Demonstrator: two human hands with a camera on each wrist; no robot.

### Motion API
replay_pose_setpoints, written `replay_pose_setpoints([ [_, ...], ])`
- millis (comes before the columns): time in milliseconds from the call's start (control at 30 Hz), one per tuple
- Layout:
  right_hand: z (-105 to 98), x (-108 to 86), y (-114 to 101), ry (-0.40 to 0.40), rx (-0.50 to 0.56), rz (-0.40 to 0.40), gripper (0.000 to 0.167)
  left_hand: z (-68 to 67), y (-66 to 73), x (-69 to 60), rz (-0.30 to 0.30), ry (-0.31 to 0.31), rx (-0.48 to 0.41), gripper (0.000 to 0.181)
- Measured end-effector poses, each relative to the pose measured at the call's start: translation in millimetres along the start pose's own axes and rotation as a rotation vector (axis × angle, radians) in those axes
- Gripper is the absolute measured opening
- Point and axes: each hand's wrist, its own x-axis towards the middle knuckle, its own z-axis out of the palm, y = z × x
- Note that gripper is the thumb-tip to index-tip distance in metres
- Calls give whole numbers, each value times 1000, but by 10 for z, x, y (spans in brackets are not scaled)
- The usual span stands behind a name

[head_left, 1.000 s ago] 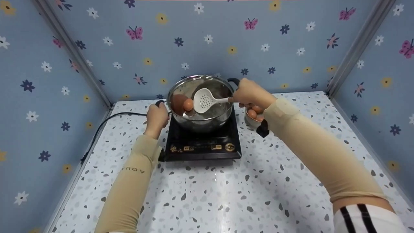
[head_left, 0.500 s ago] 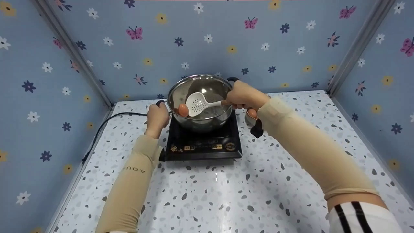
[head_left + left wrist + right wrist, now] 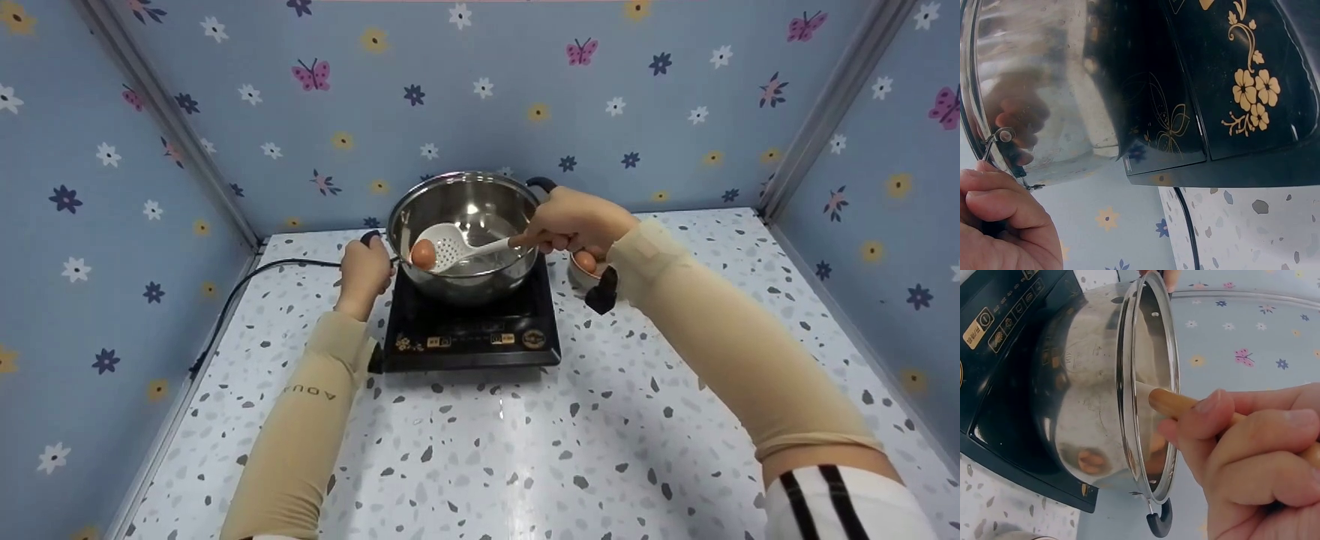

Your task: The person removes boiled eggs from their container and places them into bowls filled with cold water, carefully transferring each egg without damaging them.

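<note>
A steel pot (image 3: 472, 288) sits on a black induction cooker (image 3: 471, 341). My left hand (image 3: 364, 271) grips the pot's left black handle (image 3: 370, 238). In the left wrist view, the fingers (image 3: 1005, 205) curl at the handle's metal bracket. My right hand (image 3: 576, 219) holds a white slotted spoon (image 3: 450, 247) by its wooden handle (image 3: 1171, 403). The spoon's head is inside the pot, tilted, near the left wall. A brown egg (image 3: 424, 254) lies on the spoon's head at its left edge. The pot's side hides the spoon head in the right wrist view.
A small bowl (image 3: 580, 282) with brown eggs (image 3: 585, 262) stands right of the cooker, partly covered by my right forearm. A black cord (image 3: 262, 264) runs left from the cooker. Patterned wall panels (image 3: 480, 90) enclose the speckled table (image 3: 450, 450) at the back and sides.
The slotted spoon has moved left and toward me inside the pot. The egg, first beside the spoon's edge, now lies on its head. The left hand has stayed on the handle.
</note>
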Motion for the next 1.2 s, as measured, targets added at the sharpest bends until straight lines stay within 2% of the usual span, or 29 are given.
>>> replay_pose_setpoints([
  [267, -42, 23, 174, -62, 166, -29, 20, 5, -15, 1, 16, 5, -19, 34],
  [667, -90, 10, 412, 3, 207, -44, 20, 13, -12, 9, 2, 6, -5, 35],
  [933, -100, -50, 534, -2, 327, -76, 19, 8, -23, -9, 10, 0, 0, 35],
  [1200, -131, -92, 617, -9, 375, -81, 21, -3, -5, -20, 5, -5, -6, 36],
])
